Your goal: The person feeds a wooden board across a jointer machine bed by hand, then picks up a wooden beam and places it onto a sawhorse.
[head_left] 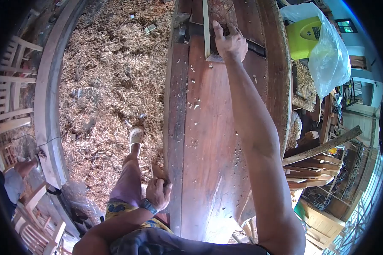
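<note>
My right hand (232,42) reaches far forward over the workbench (208,110). Its thumb is held apart from the bent fingers, and it rests over the near end of a wooden board (219,12) with a pale edge strip. Whether the fingertips press on the board is hard to see. Close to my body, at the bench's left edge, my left hand (158,193) is closed around a small brown piece of wood (158,172). A watch sits on that wrist.
Wood shavings (110,76) cover the floor at left, where my foot in a pale clog (136,135) stands. A long beam (51,97) and slatted wooden chairs (15,97) lie beyond. At right are a yellow-green case (303,36), a plastic bag (330,63) and stacked planks (312,170). Another person's leg (23,168) shows far left.
</note>
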A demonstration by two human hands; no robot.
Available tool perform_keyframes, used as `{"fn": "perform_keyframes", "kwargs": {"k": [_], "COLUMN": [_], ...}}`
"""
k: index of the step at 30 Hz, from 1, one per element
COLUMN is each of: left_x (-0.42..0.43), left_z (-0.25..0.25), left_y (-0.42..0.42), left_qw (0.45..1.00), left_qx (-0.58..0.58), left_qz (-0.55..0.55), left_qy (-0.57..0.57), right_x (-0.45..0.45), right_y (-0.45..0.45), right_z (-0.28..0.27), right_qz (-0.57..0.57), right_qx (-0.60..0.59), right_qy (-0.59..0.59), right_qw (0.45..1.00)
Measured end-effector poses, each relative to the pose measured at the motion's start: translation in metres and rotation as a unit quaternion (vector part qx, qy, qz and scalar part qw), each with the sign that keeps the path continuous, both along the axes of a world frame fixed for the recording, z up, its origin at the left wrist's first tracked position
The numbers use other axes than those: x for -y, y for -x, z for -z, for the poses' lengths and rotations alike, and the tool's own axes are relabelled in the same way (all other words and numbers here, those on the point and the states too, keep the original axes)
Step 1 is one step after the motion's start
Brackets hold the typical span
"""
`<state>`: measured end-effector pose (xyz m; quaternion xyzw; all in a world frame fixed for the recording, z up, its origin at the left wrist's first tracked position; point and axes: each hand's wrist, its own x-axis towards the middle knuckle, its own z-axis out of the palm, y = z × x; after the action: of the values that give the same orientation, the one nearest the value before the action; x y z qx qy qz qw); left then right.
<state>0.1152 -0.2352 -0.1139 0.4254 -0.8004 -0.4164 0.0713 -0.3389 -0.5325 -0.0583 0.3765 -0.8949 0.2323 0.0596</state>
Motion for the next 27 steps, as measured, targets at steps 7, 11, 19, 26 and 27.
{"fn": "perform_keyframes", "kwargs": {"k": [7, 11, 19, 26, 27], "left_x": [-0.001, 0.002, 0.005, -0.001, 0.004], "left_z": [-0.001, -0.002, 0.004, 0.015, 0.012], "left_y": [-0.001, 0.001, -0.001, -0.008, -0.007], "left_qw": [1.000, 1.000, 0.998, 0.997, 0.995], "left_qx": [0.002, -0.012, -0.068, -0.077, -0.083], "left_qz": [-0.008, -0.009, -0.005, 0.022, 0.052], "left_qy": [-0.023, -0.015, -0.013, -0.022, 0.002], "right_x": [0.029, 0.045, 0.098, 0.157, 0.155], "right_y": [0.016, 0.023, 0.042, 0.081, 0.081], "right_z": [0.004, 0.000, -0.006, 0.005, 0.004], "right_qz": [0.004, 0.016, 0.028, 0.033, -0.018], "right_qx": [-0.020, -0.028, -0.004, -0.007, 0.023], "right_qy": [-0.001, -0.008, -0.028, -0.030, -0.006], "right_qw": [1.000, 0.999, 0.999, 0.999, 1.000]}}
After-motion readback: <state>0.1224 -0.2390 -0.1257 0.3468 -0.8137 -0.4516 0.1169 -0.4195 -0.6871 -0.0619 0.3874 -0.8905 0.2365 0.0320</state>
